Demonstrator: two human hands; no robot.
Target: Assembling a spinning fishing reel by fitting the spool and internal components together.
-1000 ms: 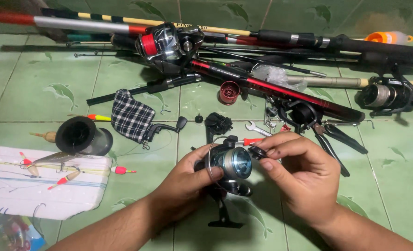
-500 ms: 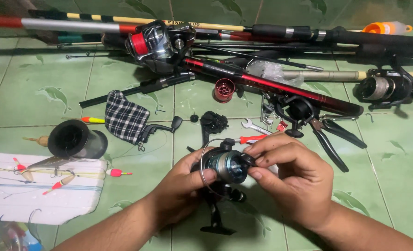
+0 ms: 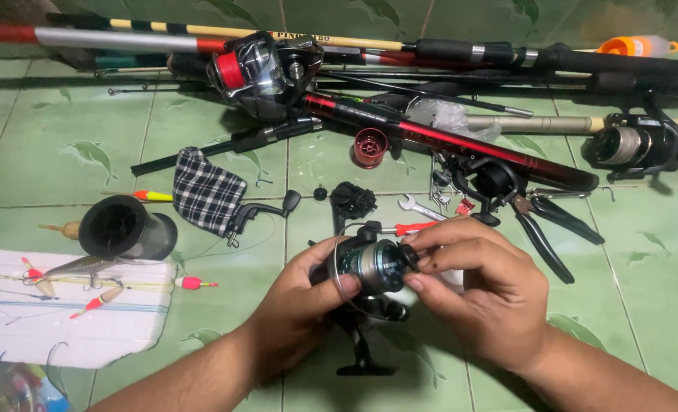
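Note:
A black spinning fishing reel (image 3: 373, 267) with a teal-grey spool is held over the green tiled floor between both hands. My left hand (image 3: 297, 305) grips the reel body from the left, thumb by the wire bail arm. My right hand (image 3: 484, 294) closes over the right side of the spool, its fingertips pinching the spool's front. The reel's foot (image 3: 364, 365) points down toward me and rests on the tile.
Several fishing rods (image 3: 446, 137) and a red-spooled reel (image 3: 259, 72) lie across the back. Nearby are a red spool (image 3: 370, 146), black pliers (image 3: 545, 225), a small wrench (image 3: 419, 207), a checked cloth (image 3: 205, 194), a black line spool (image 3: 122, 227), a loose crank handle (image 3: 266, 210) and a white foam board (image 3: 64, 305) with floats.
Both hands and the reel stay in place; the right fingers have shifted slightly over the spool front. The view has tilted a little.

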